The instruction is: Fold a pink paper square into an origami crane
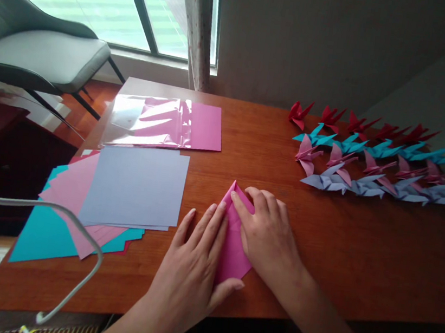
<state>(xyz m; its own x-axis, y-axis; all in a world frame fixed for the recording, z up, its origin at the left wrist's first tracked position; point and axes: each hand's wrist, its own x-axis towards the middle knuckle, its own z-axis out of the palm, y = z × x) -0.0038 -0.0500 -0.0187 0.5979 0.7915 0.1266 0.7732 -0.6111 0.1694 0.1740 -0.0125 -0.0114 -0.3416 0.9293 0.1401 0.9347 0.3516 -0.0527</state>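
A sheet of bright pink origami paper [231, 252], partly folded to a point at its far end, lies on the wooden table near the front edge. My left hand [196, 256] rests flat along its left side, fingers stretched out and thumb across the near end. My right hand [269, 227] presses on the right side, its index fingertip near the folded tip. The other right fingers are bent over the table, and parts of the paper's edges are hidden under both hands.
Rows of folded paper cranes, red [298, 115], turquoise [317, 135], pink [308, 155] and lavender [327, 179], stand at the back right. Lavender sheets [137, 188] top a fanned paper stack at left. Behind them lies pink paper [207, 126] in a clear sleeve. A grey cable [90, 236] curves over the left front.
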